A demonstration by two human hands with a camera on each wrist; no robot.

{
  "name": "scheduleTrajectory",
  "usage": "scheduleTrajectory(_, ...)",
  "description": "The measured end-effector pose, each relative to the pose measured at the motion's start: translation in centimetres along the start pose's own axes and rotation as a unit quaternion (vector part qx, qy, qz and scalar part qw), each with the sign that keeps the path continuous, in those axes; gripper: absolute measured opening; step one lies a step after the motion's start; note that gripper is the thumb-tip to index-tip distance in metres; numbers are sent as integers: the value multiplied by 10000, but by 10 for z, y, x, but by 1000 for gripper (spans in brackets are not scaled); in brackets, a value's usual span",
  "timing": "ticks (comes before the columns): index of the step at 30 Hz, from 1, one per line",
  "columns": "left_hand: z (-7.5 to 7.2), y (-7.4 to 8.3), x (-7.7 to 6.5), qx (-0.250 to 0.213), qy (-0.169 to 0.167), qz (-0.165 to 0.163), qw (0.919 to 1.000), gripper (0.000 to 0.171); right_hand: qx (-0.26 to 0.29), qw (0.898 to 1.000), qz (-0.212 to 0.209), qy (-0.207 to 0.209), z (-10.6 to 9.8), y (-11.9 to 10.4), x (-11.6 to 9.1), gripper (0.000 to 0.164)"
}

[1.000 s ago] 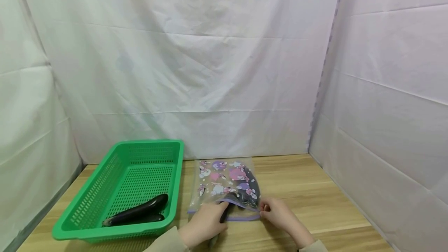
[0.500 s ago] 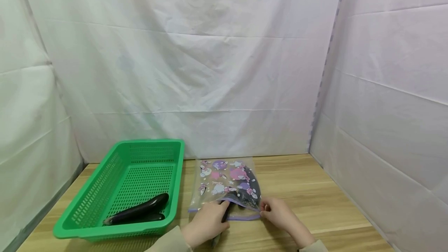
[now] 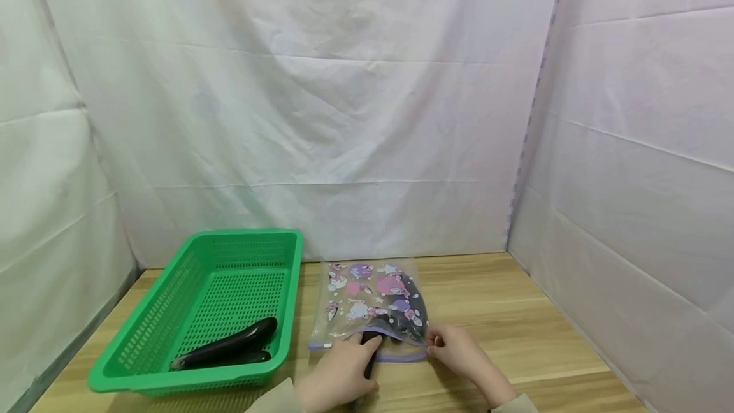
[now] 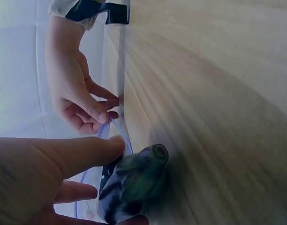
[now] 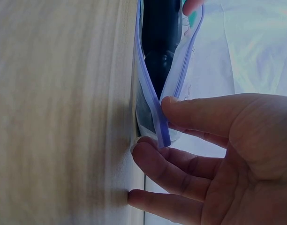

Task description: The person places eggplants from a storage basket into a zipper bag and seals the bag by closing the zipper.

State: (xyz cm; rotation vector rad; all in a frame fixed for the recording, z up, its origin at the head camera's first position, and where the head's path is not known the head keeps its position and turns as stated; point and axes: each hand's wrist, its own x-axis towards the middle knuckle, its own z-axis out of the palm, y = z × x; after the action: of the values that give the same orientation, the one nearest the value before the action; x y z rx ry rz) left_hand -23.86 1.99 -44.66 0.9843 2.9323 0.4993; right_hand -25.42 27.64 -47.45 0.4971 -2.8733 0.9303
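A clear zip bag [image 3: 341, 311] with pink and purple cartoon prints lies flat, its purple-edged mouth parted toward me. One dark eggplant [image 3: 420, 303] shows through the plastic along its right side. My left hand [image 3: 342, 368] grips another eggplant [image 4: 139, 183] at the mouth; its far end reaches under the upper edge while the stem end sticks out low over the table. At the right corner of the mouth, my right hand [image 3: 455, 349] pinches the purple zip strip [image 5: 163, 126] between thumb and fingers. In the right wrist view, dark eggplant skin [image 5: 160, 33] fills the opening.
Left of the bag stands a green plastic basket [image 3: 295, 292] with slotted walls. Two eggplants [image 3: 229, 344] lie in its near end. White cloth [image 3: 344, 113] encloses the wooden table [image 3: 487, 298] at the back and sides.
My left hand has shifted slightly on the eggplant, which sits a little further into the bag mouth. The right hand stays at the bag's corner.
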Motion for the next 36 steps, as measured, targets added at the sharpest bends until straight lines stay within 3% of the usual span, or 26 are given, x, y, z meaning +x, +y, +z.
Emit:
scheduleTrajectory(9, 1, 6, 1, -105, -279, -165, 9994, 74, -14, 10000, 39, -32, 0, 1, 0, 21)
scheduleTrajectory(18, 0, 10, 0, -113, -9, -183, 9998, 67, -49, 10000, 3, 5, -1, 0, 0, 19)
scheduleTrajectory(29, 6, 12, 3, -239, -46, -309, 9992, 76, 186, 9998, 30, -49, 1, 2, -1, 20)
scheduleTrajectory(36, 12, 13, 6, 244, 622, 54, 9977, 61, 375, 9993, 35, -57, 1, 2, 0, 19)
